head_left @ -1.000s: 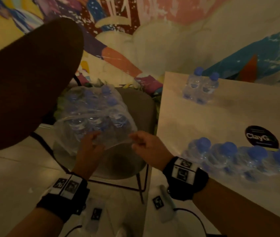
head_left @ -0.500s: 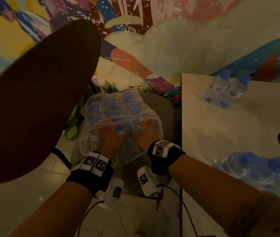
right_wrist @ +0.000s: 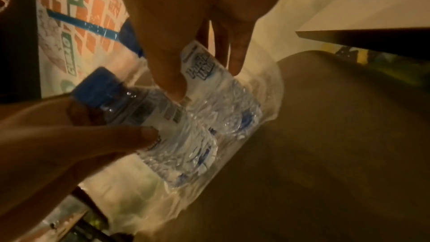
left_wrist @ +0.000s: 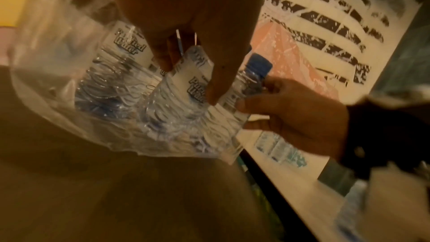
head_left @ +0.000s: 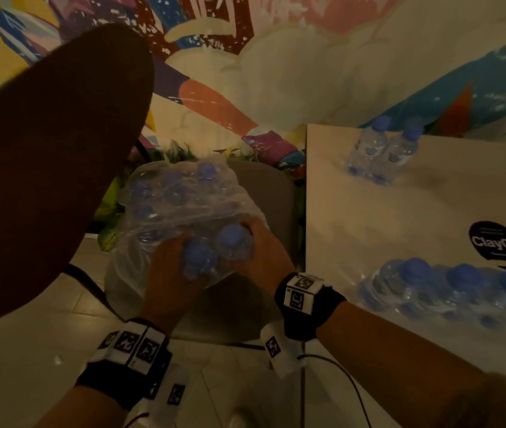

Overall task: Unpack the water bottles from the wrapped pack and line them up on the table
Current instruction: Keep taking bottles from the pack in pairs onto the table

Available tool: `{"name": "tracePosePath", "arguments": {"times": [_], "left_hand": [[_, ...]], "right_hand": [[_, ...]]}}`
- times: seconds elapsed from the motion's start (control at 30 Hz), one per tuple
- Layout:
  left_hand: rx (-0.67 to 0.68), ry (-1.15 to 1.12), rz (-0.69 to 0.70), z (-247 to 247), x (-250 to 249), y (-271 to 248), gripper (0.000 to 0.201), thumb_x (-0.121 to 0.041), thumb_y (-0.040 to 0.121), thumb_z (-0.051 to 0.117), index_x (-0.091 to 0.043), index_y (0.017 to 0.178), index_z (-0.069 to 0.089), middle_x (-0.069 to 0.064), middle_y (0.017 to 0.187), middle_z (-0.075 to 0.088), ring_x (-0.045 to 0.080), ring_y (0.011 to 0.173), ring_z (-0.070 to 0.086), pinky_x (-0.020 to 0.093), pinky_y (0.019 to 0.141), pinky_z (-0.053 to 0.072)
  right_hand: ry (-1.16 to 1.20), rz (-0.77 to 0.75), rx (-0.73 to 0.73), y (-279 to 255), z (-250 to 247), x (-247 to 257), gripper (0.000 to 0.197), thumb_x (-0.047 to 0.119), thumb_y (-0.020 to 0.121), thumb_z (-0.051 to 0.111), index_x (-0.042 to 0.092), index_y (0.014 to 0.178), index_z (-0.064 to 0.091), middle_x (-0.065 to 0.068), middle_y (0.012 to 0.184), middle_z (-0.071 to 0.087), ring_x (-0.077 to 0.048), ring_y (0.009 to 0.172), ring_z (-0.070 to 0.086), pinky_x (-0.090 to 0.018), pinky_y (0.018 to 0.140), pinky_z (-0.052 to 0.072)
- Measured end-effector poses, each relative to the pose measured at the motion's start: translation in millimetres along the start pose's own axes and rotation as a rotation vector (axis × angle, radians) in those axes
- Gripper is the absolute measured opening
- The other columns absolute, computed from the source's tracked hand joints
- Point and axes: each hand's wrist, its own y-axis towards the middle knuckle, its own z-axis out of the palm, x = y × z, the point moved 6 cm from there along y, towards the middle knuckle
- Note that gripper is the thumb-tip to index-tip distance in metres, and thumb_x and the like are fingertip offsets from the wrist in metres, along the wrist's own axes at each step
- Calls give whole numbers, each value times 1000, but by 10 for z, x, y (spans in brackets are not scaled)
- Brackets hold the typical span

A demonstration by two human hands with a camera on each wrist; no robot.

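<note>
Centre of the head view: wrapped pack [head_left: 180,205] resting on a grey chair seat [head_left: 264,193], film torn open at the near end. Left hand [head_left: 170,273] curled round one blue-capped bottle [head_left: 197,257] at the opening; right hand [head_left: 261,248] curled round the neighbouring bottle [head_left: 233,239]. Both grips closed on bottle bodies, caps pointing toward the camera. Left wrist view: fingers [left_wrist: 216,73] pressed over a white label, loose film bunched below. Right wrist view: fingers [right_wrist: 172,73] laid across a label, with the other hand's bottle [right_wrist: 149,120] lower left.

On the table [head_left: 369,227], right of frame: a row of blue-capped bottles [head_left: 449,288] along the near edge, apparently lying on their sides, and two bottles [head_left: 381,152] standing upright near the far corner. Dark round sticker [head_left: 500,242] between the two groups.

Judged handling: small full bottles, light enough for one hand each; thin ribbed walls likely to give and crackle under a hard squeeze. Smooth plastic probably a little slick, label band offering better purchase. Best hold around the labelled middle, not the cap or the neck. Film soft and clingy, liable to drag along with a bottle or snag its base; a straight pull through the opening advisable, pack likely to shift on the seat otherwise.
</note>
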Motion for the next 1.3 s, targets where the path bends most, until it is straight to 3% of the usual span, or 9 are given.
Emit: {"name": "tracePosePath", "arguments": {"times": [0.3, 0.43, 0.53, 0.63, 0.77, 0.83, 0.97, 1.13, 1.3], "left_hand": [[210, -282, -3, 437, -717, -951, 60, -12, 60, 84, -20, 111, 54, -14, 97, 58, 12, 95, 61, 14, 76, 45], [240, -293, 102, 800, -1310, -1241, 70, -48, 48, 77, -49, 107, 40, -33, 103, 48, -21, 95, 51, 0, 75, 44], [254, -392, 141, 1012, -1792, -1347, 40, -41, 57, 72, -62, 83, 52, -38, 80, 63, -22, 81, 56, 0, 66, 46], [289, -432, 200, 1245, -2144, -1404, 51, -19, 66, 73, -66, 68, 52, -50, 68, 56, -23, 65, 54, -2, 59, 41], [278, -476, 153, 1539, -2157, -1430, 54, -13, 70, 78, -38, 111, 52, -19, 111, 58, 3, 102, 56, 11, 80, 42], [267, -524, 144, 1636, -2149, -1428, 41, -9, 73, 75, -28, 103, 56, -27, 101, 62, -7, 92, 57, 6, 75, 43], [244, -531, 159, 1720, -2218, -1441, 44, -7, 76, 72, -43, 78, 46, -52, 82, 55, -25, 75, 54, -6, 63, 41], [263, -506, 127, 1721, -2109, -1435, 58, -23, 71, 78, -57, 105, 46, -45, 101, 52, -22, 96, 49, 3, 84, 40], [192, -361, 37, 1395, -1590, -1333, 82, -48, 62, 76, -31, 130, 33, -9, 130, 42, 14, 123, 44, 34, 104, 38]], "right_hand": [[167, -5, -83, -1477, -757, -726, 61, 24, 66, 81, 52, 102, 40, 34, 104, 55, 16, 102, 51, -8, 83, 46], [179, 30, -230, -2055, -1259, -1072, 62, 25, 64, 82, 55, 103, 43, 46, 112, 50, 12, 103, 53, -2, 81, 44], [168, 59, -341, -2332, -1529, -1333, 63, 25, 63, 83, 52, 103, 43, 39, 107, 57, 12, 102, 53, 0, 79, 44], [195, 60, -424, -2456, -1719, -1543, 64, 22, 65, 82, 51, 107, 42, 30, 114, 54, 10, 106, 53, -1, 82, 44], [231, 53, -460, -2447, -1835, -1674, 61, 20, 69, 79, 52, 105, 40, 34, 111, 50, 20, 101, 50, 4, 81, 42], [247, 59, -469, -2431, -1855, -1734, 60, 21, 71, 78, 52, 106, 39, 33, 112, 49, 24, 99, 49, 6, 80, 40], [251, 70, -432, -2389, -1874, -1803, 62, 22, 75, 74, 51, 112, 33, 27, 117, 47, 25, 101, 46, -3, 89, 43], [89, 37, -455, -2393, -1903, -1695, 73, 44, 67, 71, 34, 128, 31, 15, 126, 40, 1, 118, 41, -32, 101, 36], [-112, -248, -602, -2345, -2031, -981, 50, 38, 77, 54, 21, 122, 40, 3, 128, 38, -5, 123, 31, -6, 105, 23]]}}
